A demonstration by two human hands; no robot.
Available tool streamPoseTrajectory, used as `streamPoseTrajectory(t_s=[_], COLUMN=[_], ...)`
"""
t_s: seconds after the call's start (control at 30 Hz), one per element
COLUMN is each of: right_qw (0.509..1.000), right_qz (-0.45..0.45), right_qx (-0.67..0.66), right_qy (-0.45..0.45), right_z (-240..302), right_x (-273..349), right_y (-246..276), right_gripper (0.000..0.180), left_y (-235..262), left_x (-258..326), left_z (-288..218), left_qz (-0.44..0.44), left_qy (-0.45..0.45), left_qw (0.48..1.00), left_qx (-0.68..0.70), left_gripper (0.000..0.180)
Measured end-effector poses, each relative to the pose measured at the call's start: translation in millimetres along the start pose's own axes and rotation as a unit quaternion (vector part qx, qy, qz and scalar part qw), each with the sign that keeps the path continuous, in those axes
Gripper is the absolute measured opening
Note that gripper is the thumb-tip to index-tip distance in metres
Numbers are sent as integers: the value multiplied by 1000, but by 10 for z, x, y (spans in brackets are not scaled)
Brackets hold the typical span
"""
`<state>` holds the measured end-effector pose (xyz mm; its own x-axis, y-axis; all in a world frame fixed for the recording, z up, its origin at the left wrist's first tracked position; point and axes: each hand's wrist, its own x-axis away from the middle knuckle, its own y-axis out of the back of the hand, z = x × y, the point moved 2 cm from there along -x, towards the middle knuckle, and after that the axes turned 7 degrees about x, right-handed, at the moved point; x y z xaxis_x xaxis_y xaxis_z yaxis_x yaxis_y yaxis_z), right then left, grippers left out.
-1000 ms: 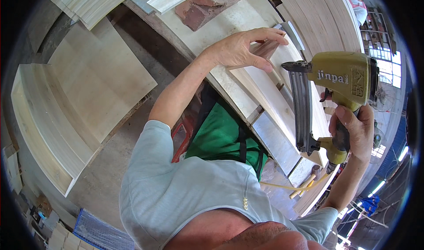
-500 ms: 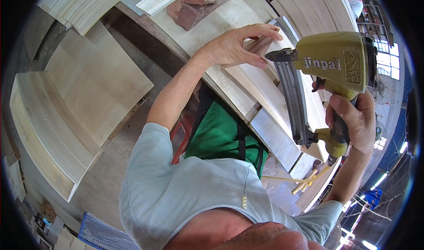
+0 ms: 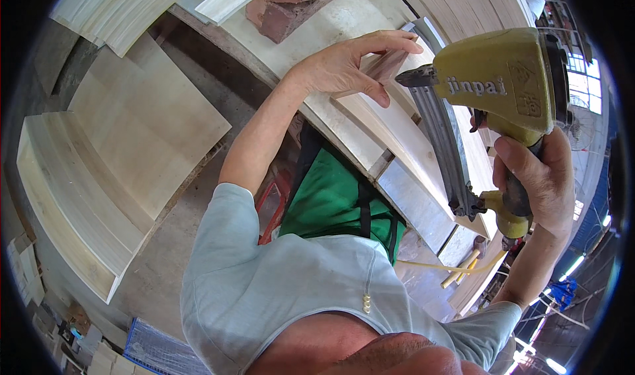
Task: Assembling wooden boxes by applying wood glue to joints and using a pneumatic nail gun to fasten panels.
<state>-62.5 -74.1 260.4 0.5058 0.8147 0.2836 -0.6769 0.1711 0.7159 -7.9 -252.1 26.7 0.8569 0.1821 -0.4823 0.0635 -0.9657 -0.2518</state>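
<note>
My right hand (image 3: 546, 183) is wrapped around the black grip of a yellow-green pneumatic nail gun (image 3: 493, 77). Its dark nose points left, close to my left hand's thumb, and a long grey magazine slants down below it. My left hand (image 3: 347, 67) spans the upper end of a pale wooden frame (image 3: 397, 127), thumb on one side and fingers on the other, around a short brownish end board (image 3: 385, 65). Long side boards of this frame run down to the right, partly hidden behind the magazine. Whether the nose touches the wood I cannot tell.
A broken reddish brick (image 3: 284, 11) lies on the worktable (image 3: 324, 21) beyond my left hand. Stacked boards (image 3: 456, 11) stand at the far right. More wooden panels (image 3: 139, 103) are at the left. A yellow air hose (image 3: 430, 266) and a hammer (image 3: 473, 259) are at lower right.
The nail gun has shifted slightly up and to the right with my right hand. My left thumb has moved slightly down and left.
</note>
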Motion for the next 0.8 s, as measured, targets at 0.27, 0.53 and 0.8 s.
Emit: streamPoseTrajectory(t_s=[0.27, 0.53, 0.8], right_qw=[999, 1000, 999], right_qz=[-27, -20, -14], right_qx=[-4, 17, 19], right_qy=[17, 4, -46], right_z=[18, -23, -244], right_x=[16, -34, -266], right_y=[-63, 178, 286], right_gripper=[31, 28, 36], left_y=[2, 62, 253], left_x=[-17, -55, -432], left_z=[44, 4, 257], left_qz=[7, -3, 3], left_qy=[-28, -37, 103], left_qw=[1000, 999, 985], left_qx=[-5, 9, 135], left_gripper=[80, 75, 36])
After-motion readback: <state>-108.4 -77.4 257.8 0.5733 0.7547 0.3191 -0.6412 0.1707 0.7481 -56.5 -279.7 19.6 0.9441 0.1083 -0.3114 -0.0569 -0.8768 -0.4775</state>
